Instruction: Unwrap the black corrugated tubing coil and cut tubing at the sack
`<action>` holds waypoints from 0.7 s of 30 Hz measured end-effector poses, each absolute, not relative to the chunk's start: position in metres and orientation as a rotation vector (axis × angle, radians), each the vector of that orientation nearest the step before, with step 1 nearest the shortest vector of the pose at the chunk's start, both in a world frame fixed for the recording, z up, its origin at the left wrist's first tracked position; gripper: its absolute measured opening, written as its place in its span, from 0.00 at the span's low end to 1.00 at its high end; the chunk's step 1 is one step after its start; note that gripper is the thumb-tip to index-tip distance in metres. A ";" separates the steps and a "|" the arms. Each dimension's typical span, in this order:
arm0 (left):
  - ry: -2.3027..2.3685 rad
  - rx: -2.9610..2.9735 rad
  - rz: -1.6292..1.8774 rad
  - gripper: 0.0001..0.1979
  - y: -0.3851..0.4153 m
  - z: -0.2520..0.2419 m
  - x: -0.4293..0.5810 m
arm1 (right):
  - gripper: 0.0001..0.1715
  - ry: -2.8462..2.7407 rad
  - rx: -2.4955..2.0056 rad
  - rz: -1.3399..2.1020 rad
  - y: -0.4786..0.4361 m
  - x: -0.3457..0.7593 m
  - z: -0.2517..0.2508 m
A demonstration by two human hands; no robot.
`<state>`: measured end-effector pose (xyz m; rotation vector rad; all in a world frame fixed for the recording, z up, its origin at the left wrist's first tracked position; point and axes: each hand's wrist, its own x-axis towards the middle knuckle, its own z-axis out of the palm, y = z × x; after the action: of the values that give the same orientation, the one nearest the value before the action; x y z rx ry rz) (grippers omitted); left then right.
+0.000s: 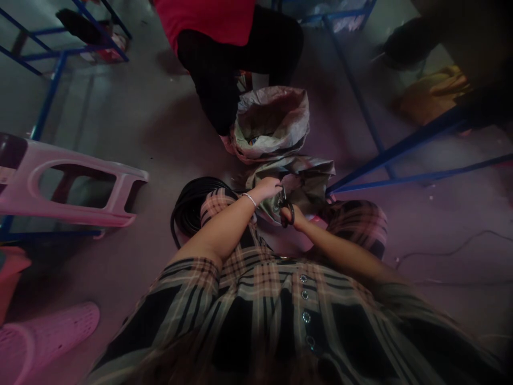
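My feed centres on a crumpled olive-grey woven plastic sack (300, 179), lying just ahead of the wearer's plaid lap. The left hand (266, 188), with a thin silver bangle (248, 199) at its wrist, is closed on a fold of the sack. The right hand (294, 218) is curled narrow around black-looped scissors (287, 209), right against the same fabric; the blades are hidden from me. At 12 o'clock, just beyond, sits an open pale woven sack (270, 120), beside a co-worker in a red top (204, 16) and black trousers. A coil of black cable (188, 211) sits at 9 o'clock, with a pink plastic stool (68, 182) farther out. A pink plastic basket (40, 342) lies at 8 o'clock, and a blue metal rack frame (362, 101) stands at 2.
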<state>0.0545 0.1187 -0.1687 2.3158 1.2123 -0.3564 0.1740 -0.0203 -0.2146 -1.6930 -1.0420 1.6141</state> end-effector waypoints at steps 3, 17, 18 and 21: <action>1.193 2.318 -0.352 0.18 0.118 -0.167 0.055 | 0.11 -0.932 -1.713 1.629 -0.022 0.171 -0.215; 1.194 2.323 -0.324 0.17 0.124 -0.176 0.053 | 0.08 -0.907 -1.777 1.595 -0.022 0.169 -0.212; 1.196 2.317 -0.321 0.17 0.124 -0.176 0.053 | 0.08 -0.915 -1.780 1.589 -0.021 0.169 -0.213; 1.223 2.294 -0.313 0.17 0.124 -0.173 0.053 | 0.09 -0.950 -1.771 1.588 -0.020 0.172 -0.212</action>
<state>0.0526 0.1240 -0.1735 2.2943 1.2234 -0.3125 0.1718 -0.0195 -0.2118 -1.7709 -0.9495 1.5878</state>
